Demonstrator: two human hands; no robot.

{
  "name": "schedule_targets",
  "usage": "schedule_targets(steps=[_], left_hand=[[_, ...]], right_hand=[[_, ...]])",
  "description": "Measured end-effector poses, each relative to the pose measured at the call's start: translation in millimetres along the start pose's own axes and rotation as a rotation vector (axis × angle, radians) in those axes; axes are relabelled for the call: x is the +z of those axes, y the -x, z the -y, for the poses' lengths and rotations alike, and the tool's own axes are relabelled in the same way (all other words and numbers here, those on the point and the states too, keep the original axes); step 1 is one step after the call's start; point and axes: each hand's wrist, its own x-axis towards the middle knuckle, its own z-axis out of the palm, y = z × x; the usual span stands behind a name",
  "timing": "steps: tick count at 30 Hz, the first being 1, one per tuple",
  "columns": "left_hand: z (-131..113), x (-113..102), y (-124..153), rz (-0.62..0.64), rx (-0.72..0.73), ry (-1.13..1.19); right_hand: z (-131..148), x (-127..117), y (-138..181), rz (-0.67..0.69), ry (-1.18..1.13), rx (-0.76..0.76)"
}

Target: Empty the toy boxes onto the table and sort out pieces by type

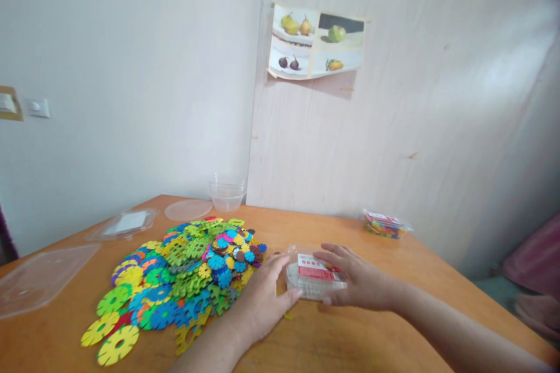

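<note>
A clear plastic box [294, 273] with a red and white label sits on the table in front of me. My left hand [268, 297] grips its left end, thumb at the near corner and fingers along the far side. Around the right end curls my right hand [361, 280], its fingers over the label side and its thumb low at the front. What the box contains cannot be made out. Just left of my left hand spreads a large heap of colourful notched plastic discs and interlocking pieces [188, 274].
At the back stand clear plastic tubs [227, 192] beside a round lid [188, 210]. More clear lids [48, 274] and a packet with a white card [129, 222] lie at the left. A filled plastic box [385, 225] stands at the back right, near the wall.
</note>
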Motion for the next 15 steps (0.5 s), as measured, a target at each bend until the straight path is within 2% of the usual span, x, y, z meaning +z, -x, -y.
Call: schedule_targets(steps=[4, 8, 11, 15], left_hand=[[-2.8, -1.1, -1.1, -0.007, 0.01, 0.029], [-0.9, 0.1, -0.6, 0.013, -0.006, 0.089], [3.6, 2.6, 0.0, -0.003, -0.051, 0.107], [6.2, 3.5, 0.0, -0.004, -0.072, 0.1]], right_hand=[[6.5, 3.9, -1.0, -0.078, 0.0, -0.037], [9.9, 3.0, -2.6, -0.093, -0.012, -0.038], [11.9, -4.0, -3.2, -0.081, -0.057, -0.018], [19.1, -18.7, -3.6, -0.05, -0.145, -0.068]])
